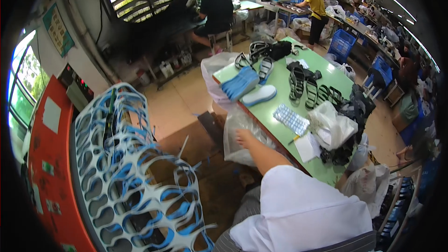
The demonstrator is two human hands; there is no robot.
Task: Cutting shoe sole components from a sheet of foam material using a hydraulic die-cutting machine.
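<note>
My right hand reaches forward from a white sleeve, just off the near-left edge of a green-topped table. Its fingers look curled in, and whatever they may hold is hidden. Behind and below it hangs a clear plastic bag. My left hand does not show. To the left, a white-and-blue sheet full of sole-shaped holes drapes over an orange machine, with loose strips curling off it. On the table's far left lie a stack of blue soles and a white-and-blue sole.
Black strappy sandals, a blister-like sheet, white paper and a plastic bag cover the table. Two people work farther back, one seated, one standing. A blue crate stands beyond.
</note>
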